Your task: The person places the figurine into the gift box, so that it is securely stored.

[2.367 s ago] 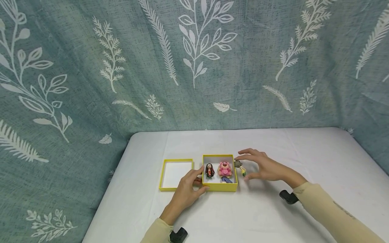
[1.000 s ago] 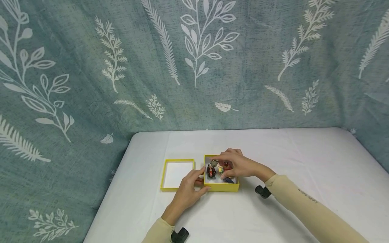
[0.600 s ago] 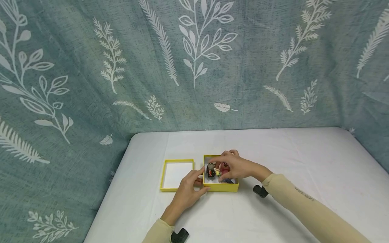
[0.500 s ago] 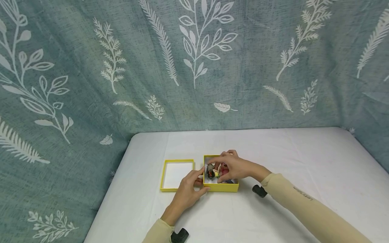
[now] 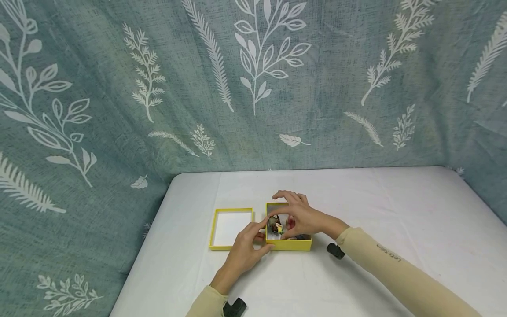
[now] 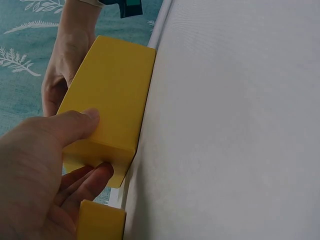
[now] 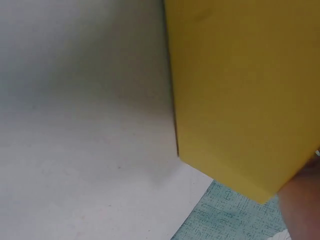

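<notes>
In the head view, my left hand [image 5: 243, 246] grips the left front corner of an open yellow box [image 5: 289, 245]. Its thumb presses the front wall and its fingers bend round the left side, as the left wrist view also shows. My right hand [image 5: 304, 219] reaches into the box, holding a small grey-haired toy figurine [image 5: 279, 228] in yellow and green between index finger and thumb. This figurine lies at the box's left side and covers most of a dark-haired one. Part of a pink toy bear [image 5: 290, 223] shows behind the right fingers.
The shallow yellow-rimmed box lid [image 5: 211, 231] lies with its white inside up, left of the box. Both stand on a white-covered table [image 5: 356, 281]. A green leaf-patterned cloth [image 5: 325, 132] hangs behind the table's far edge.
My right hand has come from right of the box into it with the grey-haired figurine, then moved left to the dark-haired one. Its other fingers have risen lately. The left hand stays put.
</notes>
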`<state>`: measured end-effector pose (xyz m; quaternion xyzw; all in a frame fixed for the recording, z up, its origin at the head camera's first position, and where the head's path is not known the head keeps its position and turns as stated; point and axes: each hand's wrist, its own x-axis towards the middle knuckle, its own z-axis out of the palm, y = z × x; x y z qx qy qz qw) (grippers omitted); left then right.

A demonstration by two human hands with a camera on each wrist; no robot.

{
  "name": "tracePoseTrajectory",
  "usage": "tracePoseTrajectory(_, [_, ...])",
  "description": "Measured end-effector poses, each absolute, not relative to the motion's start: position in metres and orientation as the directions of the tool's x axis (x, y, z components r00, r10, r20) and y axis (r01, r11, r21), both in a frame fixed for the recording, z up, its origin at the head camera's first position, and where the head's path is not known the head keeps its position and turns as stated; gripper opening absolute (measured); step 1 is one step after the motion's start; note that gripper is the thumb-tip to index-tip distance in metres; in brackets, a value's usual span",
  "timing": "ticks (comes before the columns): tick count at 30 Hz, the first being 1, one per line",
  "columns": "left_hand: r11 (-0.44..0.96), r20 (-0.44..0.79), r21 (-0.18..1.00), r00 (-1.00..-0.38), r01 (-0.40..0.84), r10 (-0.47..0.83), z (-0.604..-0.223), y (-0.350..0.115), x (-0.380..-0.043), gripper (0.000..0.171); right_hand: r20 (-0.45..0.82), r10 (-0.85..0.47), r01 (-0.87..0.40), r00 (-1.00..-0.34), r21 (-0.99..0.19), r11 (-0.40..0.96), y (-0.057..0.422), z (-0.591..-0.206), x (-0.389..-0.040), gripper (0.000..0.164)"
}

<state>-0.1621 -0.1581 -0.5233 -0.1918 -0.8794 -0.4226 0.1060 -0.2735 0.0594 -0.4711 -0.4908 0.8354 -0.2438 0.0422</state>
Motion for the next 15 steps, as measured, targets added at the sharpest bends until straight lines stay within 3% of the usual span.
tracePoseTrajectory(15, [0.566,0.349,0.704,-0.903,0.429,0.251,-0.5233,-0.1569,-0.1612,0.073,0.027,-0.833,-0.718,-0.553,-0.523,0.46,0.057,-0.4611,-0.2735,0.055])
